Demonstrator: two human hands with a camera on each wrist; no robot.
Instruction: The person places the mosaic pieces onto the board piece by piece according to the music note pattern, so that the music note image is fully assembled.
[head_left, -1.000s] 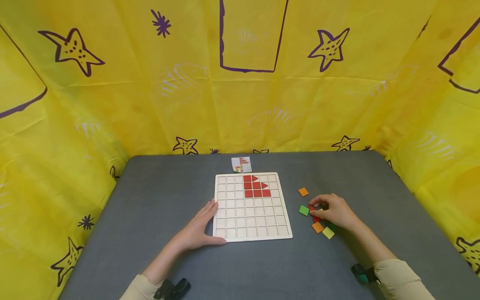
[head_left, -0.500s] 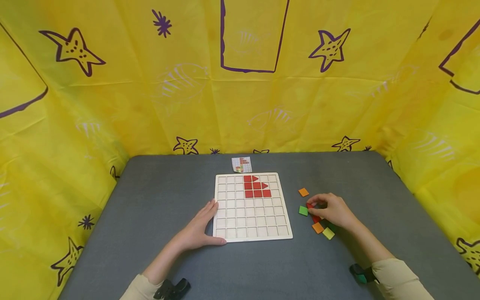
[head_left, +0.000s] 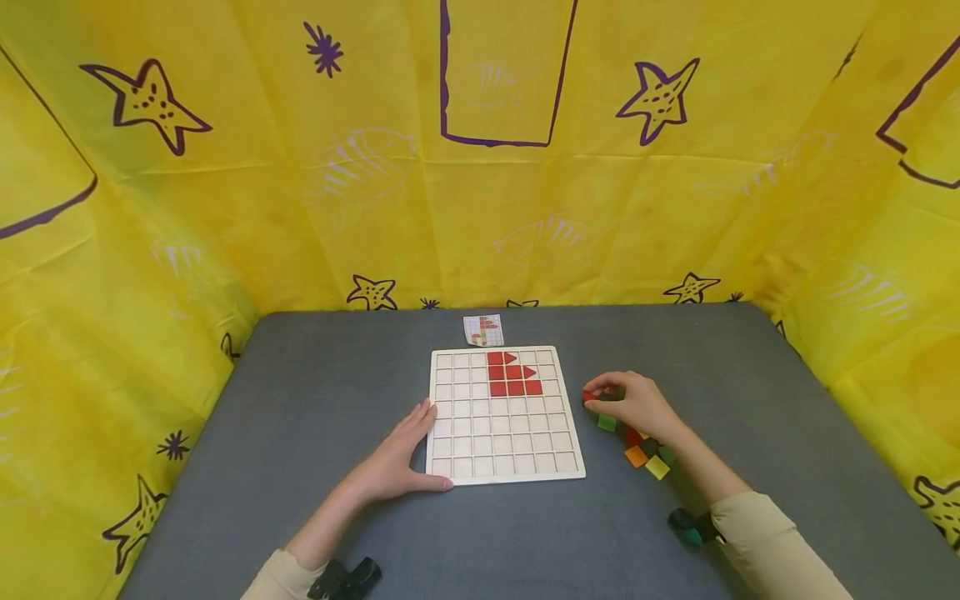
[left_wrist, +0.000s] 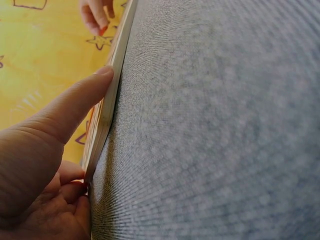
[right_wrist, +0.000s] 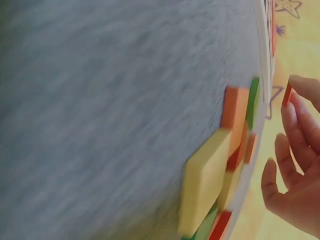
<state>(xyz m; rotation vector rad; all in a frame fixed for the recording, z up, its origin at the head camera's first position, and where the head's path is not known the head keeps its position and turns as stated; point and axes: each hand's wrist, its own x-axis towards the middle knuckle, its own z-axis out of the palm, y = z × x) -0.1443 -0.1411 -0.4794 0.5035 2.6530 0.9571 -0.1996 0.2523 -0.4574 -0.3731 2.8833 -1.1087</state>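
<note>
A pale square board with a grid of recesses lies on the table, with red square and triangular tiles in its upper rows. My left hand rests at its lower left corner, thumb on the near edge and the other fingers spread along the left edge. To the right of the board, my right hand pinches a red tile between thumb and fingertips, raised off the table. Below that hand lie a green tile, an orange tile, a yellow tile and several others, partly covered.
Behind the board lies a small printed card with a coloured grid pattern. The grey table is bordered by yellow patterned cloth at the back and both sides.
My right hand has lifted the red tile from the loose pile and moved left and slightly away, towards the board. The left hand and the board have stayed in place.
</note>
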